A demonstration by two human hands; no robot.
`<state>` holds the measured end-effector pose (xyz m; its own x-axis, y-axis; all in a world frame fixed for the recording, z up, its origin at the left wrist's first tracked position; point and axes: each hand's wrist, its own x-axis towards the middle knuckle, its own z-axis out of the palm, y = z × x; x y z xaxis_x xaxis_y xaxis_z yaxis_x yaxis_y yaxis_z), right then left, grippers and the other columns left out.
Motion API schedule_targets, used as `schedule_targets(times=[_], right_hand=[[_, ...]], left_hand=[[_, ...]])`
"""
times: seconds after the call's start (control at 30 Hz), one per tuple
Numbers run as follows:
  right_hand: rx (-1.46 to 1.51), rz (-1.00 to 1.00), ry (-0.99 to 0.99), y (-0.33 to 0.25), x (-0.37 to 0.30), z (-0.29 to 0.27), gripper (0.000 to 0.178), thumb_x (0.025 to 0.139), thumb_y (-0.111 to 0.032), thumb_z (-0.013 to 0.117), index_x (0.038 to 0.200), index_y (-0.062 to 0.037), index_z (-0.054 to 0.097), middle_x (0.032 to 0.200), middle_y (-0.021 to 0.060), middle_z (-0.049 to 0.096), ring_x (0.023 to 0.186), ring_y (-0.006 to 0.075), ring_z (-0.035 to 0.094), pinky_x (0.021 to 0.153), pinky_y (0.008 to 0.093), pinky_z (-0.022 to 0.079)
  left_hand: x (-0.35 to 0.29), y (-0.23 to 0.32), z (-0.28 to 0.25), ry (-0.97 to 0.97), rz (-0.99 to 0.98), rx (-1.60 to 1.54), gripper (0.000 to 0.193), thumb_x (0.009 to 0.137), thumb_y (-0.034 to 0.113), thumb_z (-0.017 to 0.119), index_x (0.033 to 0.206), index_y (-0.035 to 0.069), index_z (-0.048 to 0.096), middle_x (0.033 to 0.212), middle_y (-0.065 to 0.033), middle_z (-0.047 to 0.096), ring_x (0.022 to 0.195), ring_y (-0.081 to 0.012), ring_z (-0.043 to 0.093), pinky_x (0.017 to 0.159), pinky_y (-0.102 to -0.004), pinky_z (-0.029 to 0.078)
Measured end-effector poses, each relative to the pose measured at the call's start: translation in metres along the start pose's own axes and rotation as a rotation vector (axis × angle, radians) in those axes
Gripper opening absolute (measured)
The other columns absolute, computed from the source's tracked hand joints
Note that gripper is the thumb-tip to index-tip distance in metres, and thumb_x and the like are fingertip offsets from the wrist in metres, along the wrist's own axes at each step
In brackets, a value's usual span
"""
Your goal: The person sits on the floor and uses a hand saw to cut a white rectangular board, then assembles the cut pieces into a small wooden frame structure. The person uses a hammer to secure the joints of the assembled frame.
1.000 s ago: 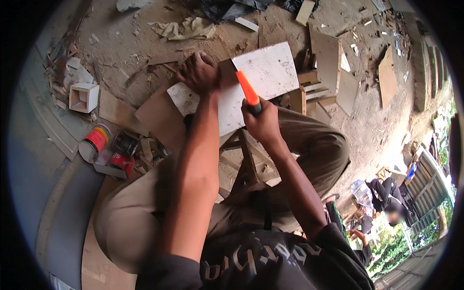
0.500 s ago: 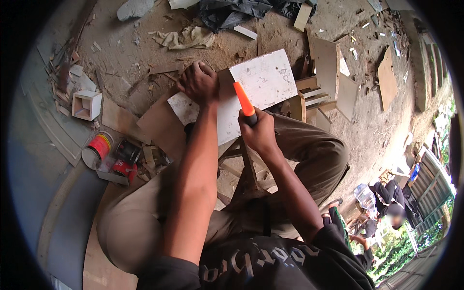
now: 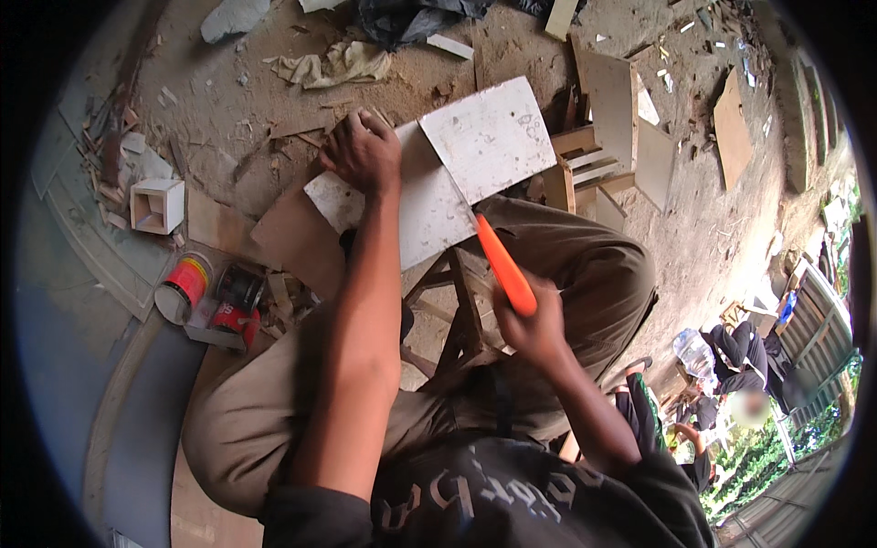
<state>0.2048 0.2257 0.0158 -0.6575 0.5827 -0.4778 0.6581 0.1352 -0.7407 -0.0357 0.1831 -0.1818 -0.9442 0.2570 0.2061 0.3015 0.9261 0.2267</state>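
Board (image 3: 489, 137): 12 o'clock, flat, white, speckled; left forearm (image 3: 352, 365) covers part.
Left hand (image 3: 365, 153): on board, fingers bent; clamped or not, cannot tell.
Right hand (image 3: 533, 321): 4 o'clock, fingers clamped on tapered orange tool (image 3: 505, 269).
Around: tins (image 3: 189, 277), 9 o'clock; crumpled rag (image 3: 340, 66), 11.

Left hand (image 3: 364, 155) on white board (image 3: 437, 210); right hand (image 3: 537, 327), nearer body, grips orange tool (image 3: 505, 269); tins (image 3: 187, 277) left of both hands.
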Motion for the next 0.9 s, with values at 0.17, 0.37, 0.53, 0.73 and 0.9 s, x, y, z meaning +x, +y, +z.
schedule_targets(times=[0.17, 0.37, 0.53, 0.73, 0.9], right_hand=[[0.064, -0.060, 0.129, 0.016, 0.079, 0.058, 0.019, 0.089, -0.013, 0.062, 0.081, 0.0041, 0.060, 0.057, 0.0087, 0.050, 0.058, 0.0088, 0.045, 0.053, 0.0337, 0.041], [0.207, 0.237, 0.180, 0.018, -0.007, -0.014, 0.018, 0.093, -0.015, 0.065, 0.090, 0.0027, 0.062, 0.061, 0.0011, 0.052, 0.062, 0.0046, 0.046, 0.056, 0.0272, 0.041], [0.199, 0.041, 0.283, 0.035, 0.000, -0.059, 0.018, 0.090, -0.013, 0.068, 0.099, 0.0021, 0.066, 0.066, 0.0048, 0.058, 0.065, 0.0065, 0.051, 0.059, 0.0278, 0.045], [0.051, -0.102, 0.314, 0.039, 0.022, -0.046, 0.039, 0.081, -0.022, 0.075, 0.112, -0.0010, 0.064, 0.083, 0.0264, 0.066, 0.079, 0.0405, 0.068, 0.068, 0.0444, 0.053], [-0.105, -0.283, 0.497, 0.055, 0.036, -0.036, 0.036, 0.077, -0.020, 0.076, 0.107, -0.0057, 0.062, 0.086, 0.0241, 0.068, 0.082, 0.0434, 0.066, 0.071, 0.0513, 0.052]], left_hand=[[0.009, 0.003, 0.005, -0.020, -0.042, 0.011, 0.025, 0.094, 0.030, 0.049, 0.096, 0.015, 0.068, 0.093, -0.0109, 0.068, 0.094, -0.0302, 0.062, 0.092, -0.0483, 0.039], [0.001, 0.005, -0.003, -0.101, -0.093, -0.002, 0.027, 0.095, 0.032, 0.049, 0.096, 0.014, 0.068, 0.094, -0.0101, 0.069, 0.097, -0.0296, 0.063, 0.093, -0.0489, 0.039], [-0.005, 0.000, -0.002, -0.141, -0.066, -0.058, 0.040, 0.095, 0.049, 0.049, 0.104, 0.016, 0.069, 0.101, -0.0093, 0.070, 0.105, -0.0306, 0.062, 0.100, -0.0534, 0.034], [-0.019, -0.022, -0.010, -0.081, 0.201, -0.282, 0.052, 0.097, 0.049, 0.048, 0.127, 0.008, 0.060, 0.140, -0.0198, 0.052, 0.135, -0.0367, 0.043, 0.110, -0.0582, 0.027], [-0.041, 0.052, -0.048, -0.778, -0.067, -1.151, 0.068, 0.093, 0.063, 0.050, 0.124, 0.004, 0.062, 0.129, -0.0149, 0.061, 0.118, -0.0284, 0.057, 0.098, -0.0407, 0.044]])
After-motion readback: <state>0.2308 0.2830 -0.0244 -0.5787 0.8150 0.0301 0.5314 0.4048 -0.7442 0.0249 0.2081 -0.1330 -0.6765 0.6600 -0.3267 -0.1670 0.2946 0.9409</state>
